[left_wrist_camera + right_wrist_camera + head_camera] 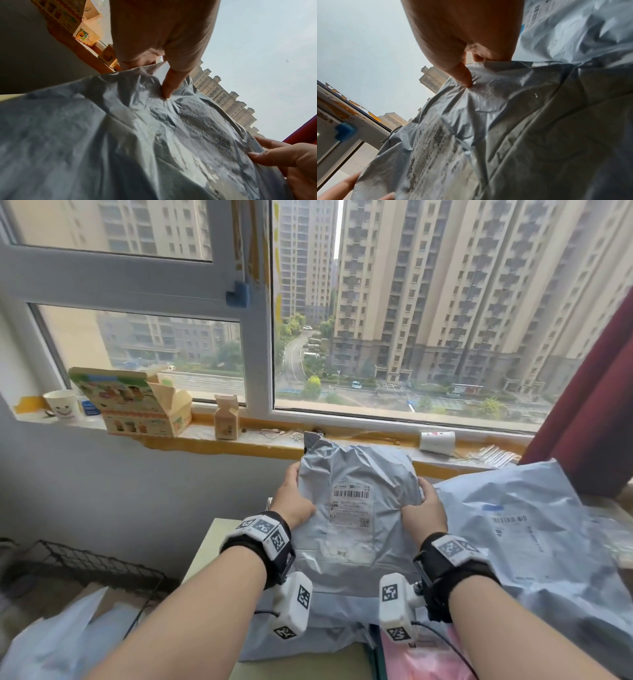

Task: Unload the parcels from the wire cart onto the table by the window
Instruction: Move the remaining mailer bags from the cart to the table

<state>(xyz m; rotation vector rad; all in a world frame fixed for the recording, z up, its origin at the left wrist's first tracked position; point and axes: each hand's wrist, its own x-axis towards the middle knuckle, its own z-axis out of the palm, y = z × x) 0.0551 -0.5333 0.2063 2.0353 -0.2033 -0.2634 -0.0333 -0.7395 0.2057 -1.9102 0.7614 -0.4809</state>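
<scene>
A grey plastic mailer parcel (pixel 356 508) with a white barcode label sits at the centre, above the table (pixel 205 546) below the window sill. My left hand (pixel 294 501) grips its left edge, thumb (pixel 169 86) pressed on top. My right hand (pixel 424 508) grips its right edge, thumb (pixel 462 77) dug into the film. The fingers under the parcel (pixel 154 135) (pixel 505 135) are hidden. A larger pale blue parcel (pixel 534 529) lies on the table to the right. The black wire cart (pixel 85 566) stands low at the left.
On the sill (pixel 239 443) stand an open printed carton (pixel 137 402), a small box (pixel 226 419), a paper cup (pixel 63 404) and a tipped cup (pixel 438 441). A dark red curtain (pixel 596 392) hangs at the right. A pink bag (pixel 424 659) and pale bags (pixel 61 638) lie near.
</scene>
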